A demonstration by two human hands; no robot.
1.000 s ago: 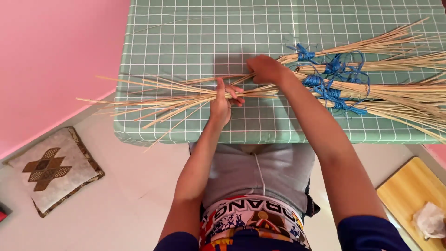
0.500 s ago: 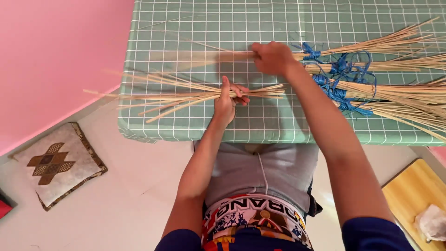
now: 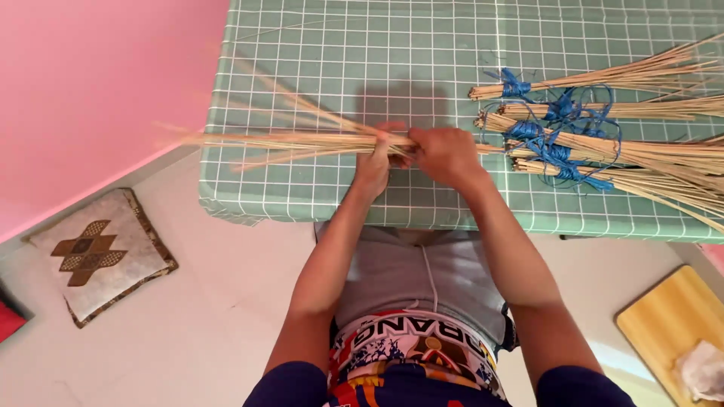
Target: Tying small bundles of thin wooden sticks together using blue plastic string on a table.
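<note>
A loose bundle of thin pale sticks (image 3: 302,141) lies across the green checked table (image 3: 422,60), its tips fanning out past the left edge. My left hand (image 3: 375,162) is closed around the bundle near its middle. My right hand (image 3: 445,153) grips the same bundle just to the right, touching the left hand. Several stick bundles tied with blue string (image 3: 562,139) lie on the table to the right of my hands.
A pink wall (image 3: 90,98) rises at the left. On the white floor lie a patterned cushion (image 3: 96,256) at lower left and a wooden board (image 3: 667,320) with a crumpled white cloth (image 3: 701,371) at lower right.
My right hand came back from the far side of the table with more sticks and joined them to the bundle in my left hand. Both hands now hold it together.
</note>
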